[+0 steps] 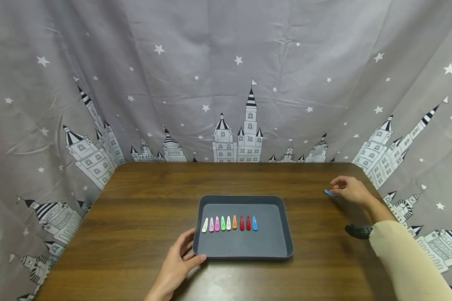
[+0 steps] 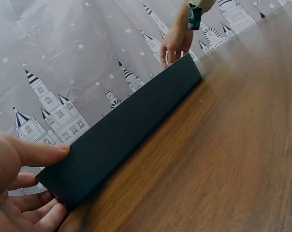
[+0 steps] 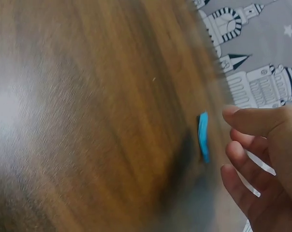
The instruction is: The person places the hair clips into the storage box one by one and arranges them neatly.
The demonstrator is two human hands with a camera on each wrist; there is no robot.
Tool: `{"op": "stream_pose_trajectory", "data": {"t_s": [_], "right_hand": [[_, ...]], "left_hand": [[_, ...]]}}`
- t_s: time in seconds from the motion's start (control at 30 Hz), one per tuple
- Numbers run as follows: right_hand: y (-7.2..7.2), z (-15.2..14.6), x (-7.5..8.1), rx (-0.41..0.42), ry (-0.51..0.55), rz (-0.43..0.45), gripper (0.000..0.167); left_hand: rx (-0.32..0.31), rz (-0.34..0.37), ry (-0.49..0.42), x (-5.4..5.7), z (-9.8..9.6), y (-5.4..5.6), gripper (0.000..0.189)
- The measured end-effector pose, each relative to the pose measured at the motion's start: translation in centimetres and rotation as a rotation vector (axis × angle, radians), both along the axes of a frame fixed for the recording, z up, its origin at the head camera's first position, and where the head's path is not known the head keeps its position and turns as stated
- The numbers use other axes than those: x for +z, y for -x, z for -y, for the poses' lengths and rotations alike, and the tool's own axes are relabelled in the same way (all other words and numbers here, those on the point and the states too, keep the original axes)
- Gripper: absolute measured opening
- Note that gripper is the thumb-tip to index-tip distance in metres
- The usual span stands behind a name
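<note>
A grey rectangular tray lies on the table. Inside it, several snap hair clips stand in a row, from pale yellow and pinks at the left to a blue hair clip at the right end. My left hand holds the tray's near left corner, its thumb against the outer front wall and fingers around the left side. Over at the table's right, another blue hair clip is on the wood. My right hand hovers beside it with loosely bent fingers, fingertips apart from the clip.
The brown wooden table ends at the back against a grey curtain printed with castles and stars. A dark band sits around the right wrist, below a cream sleeve.
</note>
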State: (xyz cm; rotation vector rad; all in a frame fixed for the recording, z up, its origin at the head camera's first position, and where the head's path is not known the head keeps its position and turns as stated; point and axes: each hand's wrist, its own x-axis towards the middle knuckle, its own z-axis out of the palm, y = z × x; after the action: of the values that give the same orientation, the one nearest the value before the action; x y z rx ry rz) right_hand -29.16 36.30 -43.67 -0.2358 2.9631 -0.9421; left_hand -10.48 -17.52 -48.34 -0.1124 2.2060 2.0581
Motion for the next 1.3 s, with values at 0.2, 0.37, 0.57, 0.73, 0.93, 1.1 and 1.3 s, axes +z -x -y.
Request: {"op": "stream_pose_trajectory", "data": {"t_s": [0.2,0.37,0.57,0.73,0.93,1.1,1.3], "right_hand": [[-0.4,-0.9,-1.8,-0.004,0.013,0.004,0.033],[-0.7,-1.4,-3.5,-0.038,0.003,-0.007,0.035],[-0.6,-1.6,-4.4,-0.111,0.087,0.046,0.036],[-0.4,-1.6,-4.2,-0.104,0.096,0.076,0.026],[-0.1,-1.5,-4.2,-0.077,0.096,0.073,0.017],[-0.1,-1.3,-4.1,-0.051,0.09,0.086,0.015],[-0.3,-1.3,-4.1,-0.03,0.019,0.086,0.014]], "left_hand": [[0.004,-0.003,-0.001,0.0,0.1,0.0,0.077],[-0.001,-0.013,0.01,0.1,0.0,0.1,0.076],[0.003,-0.007,-0.007,0.0,-0.1,0.0,0.077],[0.001,-0.011,-0.023,-0.1,0.0,-0.1,0.078],[0.005,-0.01,0.004,-0.1,0.1,0.0,0.079],[0.008,-0.001,0.026,-0.1,0.0,0.0,0.079],[0.007,0.003,0.015,-0.2,-0.1,0.2,0.079]]}}
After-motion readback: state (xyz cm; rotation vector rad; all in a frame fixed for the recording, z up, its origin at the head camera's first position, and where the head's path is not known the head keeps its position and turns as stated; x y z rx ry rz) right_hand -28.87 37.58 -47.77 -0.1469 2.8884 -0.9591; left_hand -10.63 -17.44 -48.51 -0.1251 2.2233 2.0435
